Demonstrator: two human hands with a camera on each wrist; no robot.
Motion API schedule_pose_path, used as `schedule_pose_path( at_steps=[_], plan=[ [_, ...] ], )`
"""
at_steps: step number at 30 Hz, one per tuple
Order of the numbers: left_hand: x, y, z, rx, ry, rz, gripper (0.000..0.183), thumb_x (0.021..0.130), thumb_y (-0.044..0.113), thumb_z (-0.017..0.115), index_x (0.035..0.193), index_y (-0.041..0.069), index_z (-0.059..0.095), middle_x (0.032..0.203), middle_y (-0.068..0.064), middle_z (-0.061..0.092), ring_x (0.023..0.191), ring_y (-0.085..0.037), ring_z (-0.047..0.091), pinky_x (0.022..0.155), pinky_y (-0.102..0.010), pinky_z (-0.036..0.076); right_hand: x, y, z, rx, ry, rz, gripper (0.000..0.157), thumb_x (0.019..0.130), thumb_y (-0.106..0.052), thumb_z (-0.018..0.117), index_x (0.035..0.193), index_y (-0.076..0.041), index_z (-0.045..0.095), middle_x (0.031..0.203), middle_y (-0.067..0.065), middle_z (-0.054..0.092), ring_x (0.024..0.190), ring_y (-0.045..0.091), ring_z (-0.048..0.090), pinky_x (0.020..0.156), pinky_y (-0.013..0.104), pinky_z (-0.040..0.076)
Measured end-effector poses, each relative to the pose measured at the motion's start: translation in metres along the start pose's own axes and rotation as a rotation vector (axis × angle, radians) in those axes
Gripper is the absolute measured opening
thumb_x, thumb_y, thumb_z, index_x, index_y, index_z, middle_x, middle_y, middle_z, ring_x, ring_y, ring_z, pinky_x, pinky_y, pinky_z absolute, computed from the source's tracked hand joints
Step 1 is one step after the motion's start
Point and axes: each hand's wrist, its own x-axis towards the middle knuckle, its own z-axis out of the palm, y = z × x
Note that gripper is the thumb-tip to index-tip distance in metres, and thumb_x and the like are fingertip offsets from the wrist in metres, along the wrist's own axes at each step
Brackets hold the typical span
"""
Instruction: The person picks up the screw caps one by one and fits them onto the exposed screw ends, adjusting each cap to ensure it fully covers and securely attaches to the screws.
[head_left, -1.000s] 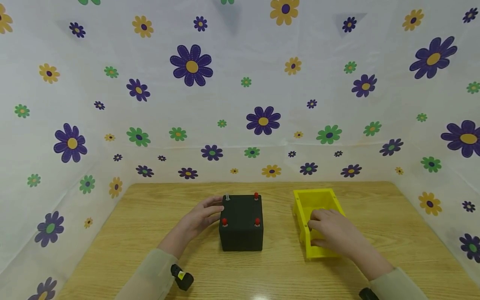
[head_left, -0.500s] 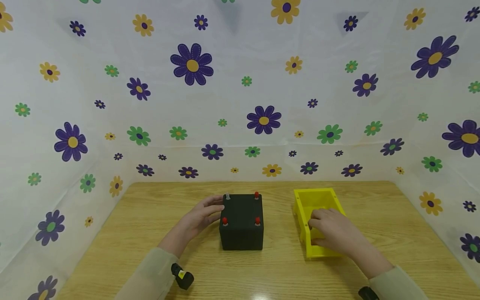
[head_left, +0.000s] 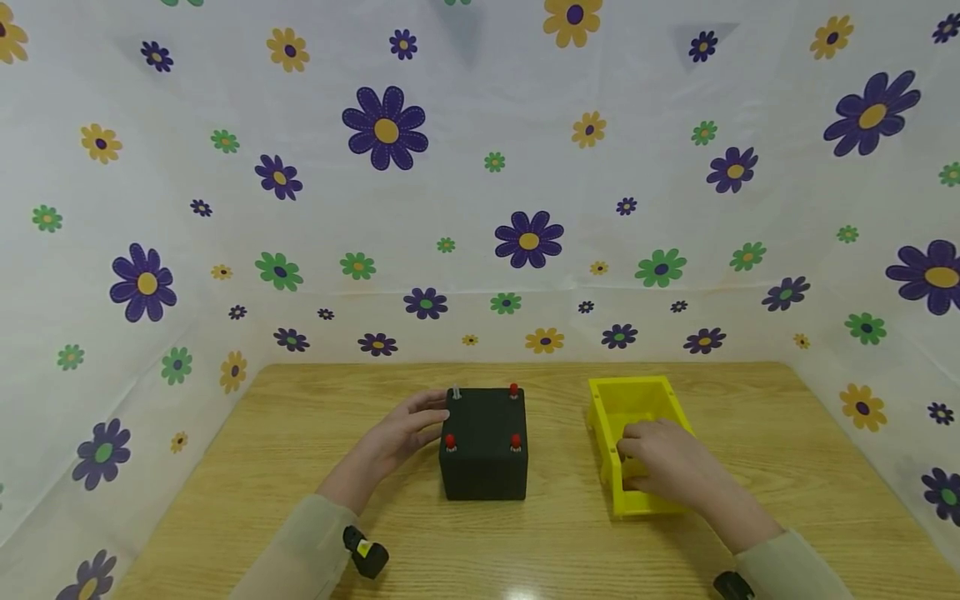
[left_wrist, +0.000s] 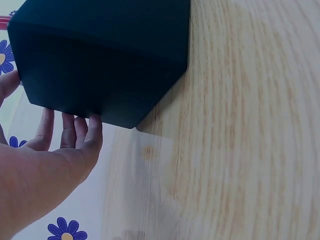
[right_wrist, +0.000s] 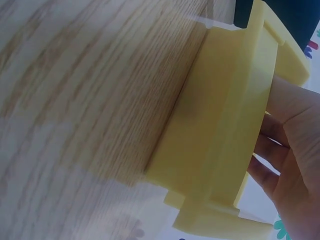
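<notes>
A black box point(head_left: 486, 446) stands on the table; three corners of its top carry red-tipped metal posts point(head_left: 515, 442), and the back left corner has a bare silvery post point(head_left: 456, 392). My left hand point(head_left: 405, 437) rests against the left side of that box, its fingers fairly straight along the far edge in the left wrist view. To the right is a yellow plastic bin point(head_left: 633, 387) with a low front. My right hand point(head_left: 663, 462) reaches down into it, fingers bent; the bin wall point(right_wrist: 210, 115) hides the fingertips and whatever they touch.
The wooden table point(head_left: 555, 550) ends at a white flower-print sheet point(head_left: 465, 192) behind and on both sides. A strip of bare wood lies between box and bin. A small black device point(head_left: 366, 554) is worn on the left wrist.
Both hands, the box and the bin keep their places. Only a very slight shift of the head view shows.
</notes>
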Motion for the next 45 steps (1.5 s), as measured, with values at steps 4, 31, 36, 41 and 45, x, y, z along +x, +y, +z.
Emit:
schedule_pose_path(
  at_steps=[4, 31, 36, 41, 45],
  plan=[
    [0.000, 0.000, 0.001, 0.004, -0.005, 0.005, 0.057, 0.105, 0.014, 0.059, 0.157, -0.001, 0.040, 0.154, -0.017, 0.048, 0.132, -0.018, 0.055, 0.129, -0.053, 0.035, 0.001, 0.002, 0.003, 0.003, 0.005, -0.001, 0.029, 0.079, -0.030, 0.096, 0.096, -0.017, 0.076, 0.091, -0.006, 0.069, 0.078, 0.008, 0.054, 0.087, 0.043, 0.060],
    [0.000, 0.000, 0.001, 0.012, -0.001, 0.004, 0.055, 0.105, 0.013, 0.061, 0.154, -0.002, 0.044, 0.151, -0.015, 0.051, 0.128, -0.017, 0.057, 0.128, -0.052, 0.038, 0.001, 0.008, 0.010, 0.112, 0.021, -0.100, 0.014, 0.080, -0.021, 0.094, 0.082, -0.019, 0.080, 0.086, -0.011, 0.067, 0.072, -0.001, 0.054, 0.070, 0.025, 0.057],
    [0.000, -0.001, 0.001, 0.007, -0.002, 0.001, 0.055, 0.105, 0.014, 0.060, 0.155, -0.001, 0.043, 0.151, -0.014, 0.051, 0.128, -0.016, 0.057, 0.127, -0.051, 0.038, 0.001, 0.009, 0.011, 0.131, -0.005, -0.083, 0.015, 0.080, -0.021, 0.094, 0.081, -0.019, 0.078, 0.088, -0.011, 0.067, 0.073, -0.001, 0.052, 0.069, 0.024, 0.056],
    [-0.001, 0.000, 0.002, 0.009, -0.008, 0.010, 0.056, 0.105, 0.016, 0.062, 0.155, -0.002, 0.043, 0.151, -0.014, 0.051, 0.129, -0.017, 0.056, 0.127, -0.051, 0.039, 0.002, 0.008, 0.010, 0.144, -0.021, -0.063, 0.013, 0.081, -0.021, 0.093, 0.083, -0.018, 0.080, 0.089, -0.011, 0.067, 0.073, -0.001, 0.052, 0.071, 0.024, 0.057],
    [-0.001, 0.001, 0.002, 0.009, -0.003, 0.004, 0.055, 0.105, 0.014, 0.060, 0.156, -0.001, 0.043, 0.150, -0.013, 0.052, 0.126, -0.014, 0.058, 0.126, -0.048, 0.040, 0.003, 0.006, 0.008, 0.143, -0.028, -0.060, 0.013, 0.081, -0.021, 0.093, 0.086, -0.017, 0.082, 0.089, -0.010, 0.068, 0.074, 0.000, 0.052, 0.073, 0.025, 0.058]
  ],
)
